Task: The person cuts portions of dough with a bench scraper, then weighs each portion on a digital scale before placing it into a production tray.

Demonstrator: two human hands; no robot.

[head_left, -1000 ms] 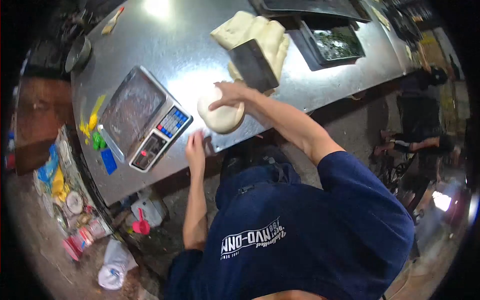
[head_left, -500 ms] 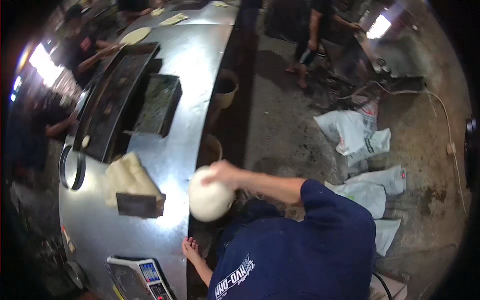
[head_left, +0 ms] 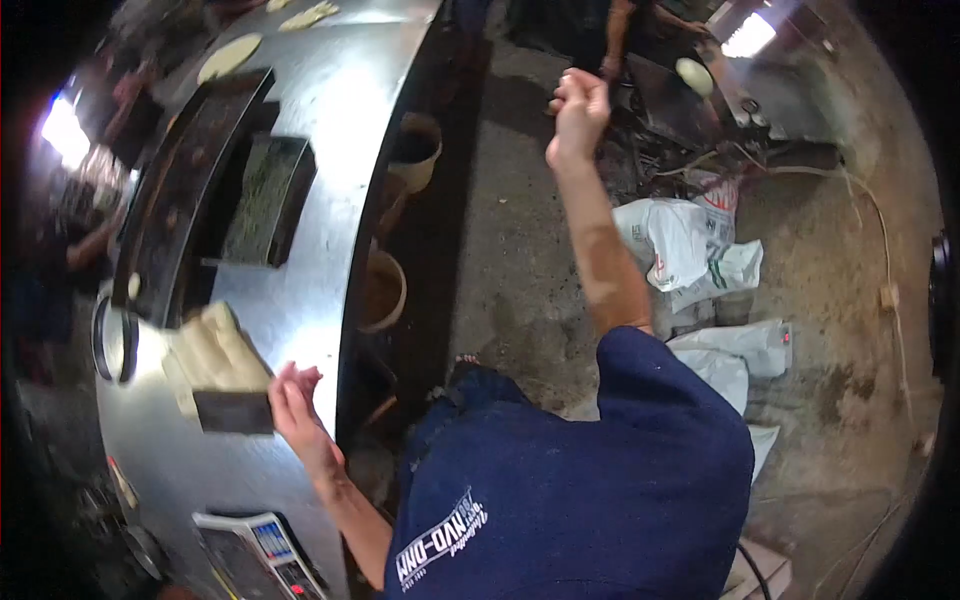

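My right hand [head_left: 577,104] is raised out over the floor to the right of the steel table [head_left: 300,290], fingers curled in with nothing in them. A pale dough ball [head_left: 693,75] is in the air beyond it, apart from the hand. My left hand [head_left: 293,403] hovers open at the table's near edge, next to a dark metal scraper [head_left: 235,411] that stands against a big lump of dough [head_left: 212,347].
A digital scale [head_left: 262,548] sits at the table's near end. Dark trays [head_left: 262,196] lie farther along, with flat dough rounds [head_left: 228,57] beyond. Two buckets [head_left: 383,292] stand beside the table. White sacks [head_left: 690,250] lie on the floor. Other people stand at the far end.
My right hand has lifted the dough ball off the table, swung out and up, and let it go; the ball now flies away. My left hand has risen from the table edge.
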